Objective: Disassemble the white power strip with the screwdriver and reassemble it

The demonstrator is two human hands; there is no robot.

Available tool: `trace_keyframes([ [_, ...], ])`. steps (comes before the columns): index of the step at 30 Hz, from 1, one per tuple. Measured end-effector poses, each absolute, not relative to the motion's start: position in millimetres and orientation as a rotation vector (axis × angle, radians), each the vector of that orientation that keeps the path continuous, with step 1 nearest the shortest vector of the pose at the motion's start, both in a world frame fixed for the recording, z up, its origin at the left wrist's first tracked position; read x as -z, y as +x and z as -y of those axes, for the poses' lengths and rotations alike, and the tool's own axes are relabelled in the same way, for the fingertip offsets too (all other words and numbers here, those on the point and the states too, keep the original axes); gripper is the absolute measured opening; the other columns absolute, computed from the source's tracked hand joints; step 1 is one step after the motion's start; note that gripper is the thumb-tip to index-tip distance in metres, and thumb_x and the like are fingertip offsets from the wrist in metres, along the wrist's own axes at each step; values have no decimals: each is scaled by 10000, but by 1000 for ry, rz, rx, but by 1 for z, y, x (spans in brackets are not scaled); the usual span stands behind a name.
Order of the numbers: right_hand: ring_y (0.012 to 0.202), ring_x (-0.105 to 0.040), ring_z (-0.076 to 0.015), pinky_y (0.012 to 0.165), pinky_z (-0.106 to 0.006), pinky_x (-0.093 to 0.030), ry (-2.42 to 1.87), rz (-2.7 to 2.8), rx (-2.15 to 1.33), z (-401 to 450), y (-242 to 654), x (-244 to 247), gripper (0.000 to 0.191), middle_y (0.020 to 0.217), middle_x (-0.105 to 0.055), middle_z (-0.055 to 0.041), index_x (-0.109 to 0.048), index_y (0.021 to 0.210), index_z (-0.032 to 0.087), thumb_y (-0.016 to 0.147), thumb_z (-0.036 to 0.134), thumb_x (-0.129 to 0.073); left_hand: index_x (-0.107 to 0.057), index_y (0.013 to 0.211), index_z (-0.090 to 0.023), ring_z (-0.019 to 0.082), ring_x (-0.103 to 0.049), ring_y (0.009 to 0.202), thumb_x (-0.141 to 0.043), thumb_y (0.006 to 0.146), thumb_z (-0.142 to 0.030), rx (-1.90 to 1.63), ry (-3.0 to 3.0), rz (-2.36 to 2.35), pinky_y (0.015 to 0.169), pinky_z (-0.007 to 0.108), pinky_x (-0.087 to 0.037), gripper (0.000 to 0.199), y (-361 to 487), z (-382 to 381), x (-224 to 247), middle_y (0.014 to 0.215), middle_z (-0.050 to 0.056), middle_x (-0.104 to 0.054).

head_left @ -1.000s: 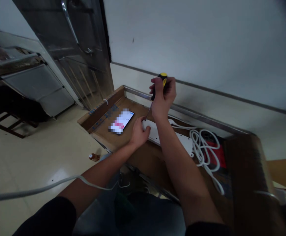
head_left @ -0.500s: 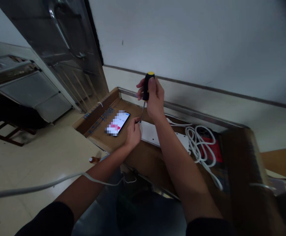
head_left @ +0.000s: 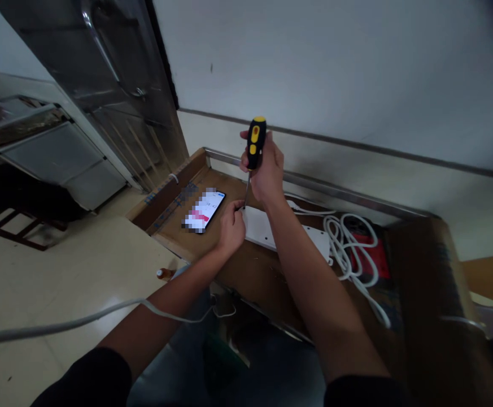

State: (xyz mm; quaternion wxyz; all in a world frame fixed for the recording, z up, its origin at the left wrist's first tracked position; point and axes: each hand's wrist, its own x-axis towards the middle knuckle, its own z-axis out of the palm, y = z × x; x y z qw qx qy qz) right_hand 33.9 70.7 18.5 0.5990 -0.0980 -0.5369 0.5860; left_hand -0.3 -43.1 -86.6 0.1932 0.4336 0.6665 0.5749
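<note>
Yellow-and-black screwdriver [head_left: 256, 142], gripped in right hand [head_left: 269, 172], tip on white power strip [head_left: 260, 227]; left hand [head_left: 231, 229] clasps its end nearest left edge of bench [head_left: 246, 274].

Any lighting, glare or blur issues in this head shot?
Head view: dim overall, upper right corner darkened; soft glare on the floor; phone screen bright, partly pixelated; cardboard at right dark and soft; screwdriver handle reads clearly.
</note>
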Motion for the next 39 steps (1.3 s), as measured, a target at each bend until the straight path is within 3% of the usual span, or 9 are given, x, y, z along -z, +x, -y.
trace_keyframes([
  [2, 512, -358, -67, 425, -252, -292, -238, 1200, -1340, -68, 32, -19, 638, 793, -519, 20, -555, 1069, 291, 929, 875, -340, -672, 1099, -191, 219, -688, 1119, -390, 935, -121, -1603, 1226, -1866, 1036, 358, -527, 333, 0, 43, 86, 1148, 75, -757],
  [7, 500, -341, -51, 434, -213, -311, -286, 1165, -1126, -61, 26, -19, 531, 834, -484, 67, -396, 1023, 325, 850, 729, -695, -661, 1097, -177, 222, -687, 1131, -389, 930, -126, -1603, 1239, -1848, 1049, 364, -523, 324, -1, 42, 86, 1157, 91, -752],
  [10, 505, -360, -60, 453, -230, -325, -274, 1193, -1122, -65, 27, -19, 503, 810, -480, 58, -398, 944, 295, 887, 725, -652, -655, 1100, -169, 230, -687, 1136, -384, 923, -123, -1610, 1236, -1844, 1052, 380, -523, 327, 0, 42, 86, 1167, 104, -750],
  [15, 597, -478, -72, 529, -280, -414, -231, 1320, -1242, -74, 34, -18, 519, 962, -607, -6, -552, 906, 257, 938, 774, -525, -655, 1095, -177, 233, -690, 1127, -390, 905, -109, -1610, 1232, -1851, 1052, 396, -528, 334, 0, 43, 85, 1156, 94, -754],
  [19, 558, -426, -79, 484, -275, -353, -201, 1234, -1342, -76, 33, -18, 552, 822, -527, 19, -497, 926, 266, 921, 817, -496, -656, 1124, -182, 223, -683, 1170, -398, 915, -107, -1606, 1231, -1858, 1078, 388, -523, 341, -1, 42, 87, 1205, 91, -751],
  [25, 520, -313, -54, 453, -239, -275, -189, 1170, -1258, -78, 27, -16, 639, 781, -488, 96, -391, 1005, 331, 737, 743, -800, -663, 1142, -178, 228, -684, 1179, -405, 919, -98, -1599, 1244, -1856, 1089, 390, -521, 351, -1, 41, 89, 1213, 97, -751],
  [30, 601, -476, -82, 536, -288, -400, -261, 1335, -1266, -76, 31, -16, 598, 890, -559, 15, -515, 938, 269, 878, 864, -506, -655, 1153, -163, 231, -692, 1164, -404, 932, -97, -1599, 1260, -1854, 1071, 388, -527, 341, 0, 44, 87, 1201, 108, -751],
  [34, 545, -400, -82, 449, -271, -292, -309, 1268, -1373, -72, 31, -15, 674, 783, -499, 28, -509, 978, 273, 880, 925, -368, -650, 1173, -157, 229, -686, 1186, -417, 908, -61, -1590, 1286, -1842, 1083, 388, -519, 365, 0, 44, 89, 1225, 114, -743],
  [39, 511, -302, -54, 451, -234, -292, -239, 1224, -1237, -71, 27, -15, 617, 767, -489, 90, -407, 969, 311, 769, 795, -734, -634, 1195, -161, 226, -677, 1196, -423, 860, -10, -1591, 1326, -1819, 1091, 395, -517, 424, -2, 42, 94, 1234, 118, -730],
])
